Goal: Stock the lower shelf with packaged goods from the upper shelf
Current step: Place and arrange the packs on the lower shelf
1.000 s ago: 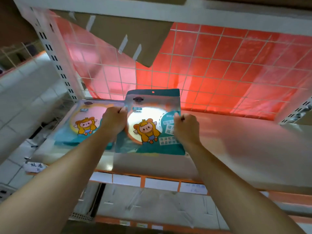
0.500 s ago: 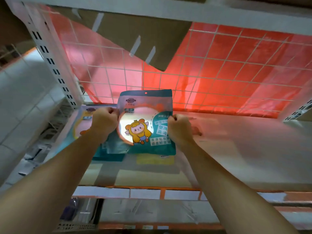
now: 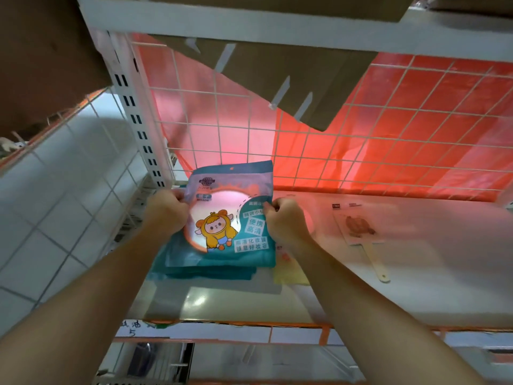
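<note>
Gripping the teal mirror packet [image 3: 230, 218] by its 2 side edges, the left hand [image 3: 166, 215] and right hand [image 3: 286, 226] each pinched it with curled fingers. Just below that grip lay a stack of teal packets [image 3: 205, 270] on the white shelf [image 3: 361, 295]; a handled card [image 3: 359, 229] lay off right.

The shelf [image 3: 416, 287] is a white glossy board with an orange front strip [image 3: 294, 326] that carries white labels. At its left end, near the slotted upright [image 3: 138, 129], lies a stack of teal packets [image 3: 211, 270]. A thin yellow packet [image 3: 288, 273] lies flat just beside the stack, on its right. Further right, well apart, lies a flat clear pack [image 3: 361, 229] holding a thing with a pale handle.
</note>
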### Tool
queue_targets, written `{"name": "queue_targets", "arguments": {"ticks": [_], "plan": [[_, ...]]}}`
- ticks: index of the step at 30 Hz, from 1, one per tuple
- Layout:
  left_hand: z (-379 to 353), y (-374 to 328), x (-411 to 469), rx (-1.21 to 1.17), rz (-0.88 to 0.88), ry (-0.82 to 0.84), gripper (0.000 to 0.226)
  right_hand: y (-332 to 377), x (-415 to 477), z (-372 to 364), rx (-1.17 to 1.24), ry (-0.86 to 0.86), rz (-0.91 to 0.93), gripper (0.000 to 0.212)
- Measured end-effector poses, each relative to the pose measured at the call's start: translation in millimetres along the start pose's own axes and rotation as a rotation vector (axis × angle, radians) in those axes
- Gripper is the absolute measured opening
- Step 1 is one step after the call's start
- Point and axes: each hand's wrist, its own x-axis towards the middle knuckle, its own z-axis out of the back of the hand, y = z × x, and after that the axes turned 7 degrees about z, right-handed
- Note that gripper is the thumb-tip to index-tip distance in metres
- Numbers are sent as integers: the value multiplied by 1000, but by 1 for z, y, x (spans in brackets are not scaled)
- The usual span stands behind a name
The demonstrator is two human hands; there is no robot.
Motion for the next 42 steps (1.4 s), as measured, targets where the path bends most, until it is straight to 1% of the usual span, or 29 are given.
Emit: {"name": "queue_targets", "arguments": {"ticks": [3,6,9,13,16,18,21,25,29,31,33,35,38,42], "plan": [[9,9,3,46,22,10,29,3,-2,-10,11,33,-3,28],[16,16,6,96,45,60,31,5,-3,-18,2,55,1,20],[17,21,10,69,95,91,28,5,-6,-23,7,62,-9,20],[17,23,9,75,90,80,27,4,-10,-23,11,112,-26,16],[17,26,11,94,126,64,26,4,-12,-23,25,140,-35,18],[17,28,12,108,149,59,27,5,-12,-24,22,161,-53,24],[17,31,12,114,151,71,28,4,-12,-26,10,182,-71,29],[19,37,17,119,133,73,24,2,-9,-27,-17,204,-76,35],[18,38,18,118,131,46,22,2,-9,-24,-25,186,-72,34],[17,38,18,104,137,27,22,0,-8,-24,-60,159,-86,29],[17,37,18,105,180,20,22,-3,-7,-26,-117,153,-118,23],[16,36,19,110,219,33,23,-3,-7,-27,-131,173,-149,25],[14,35,21,128,272,47,22,-3,-9,-28,-115,180,-136,27],[11,35,22,144,286,31,23,-4,-11,-29,-93,166,-111,25]]}}
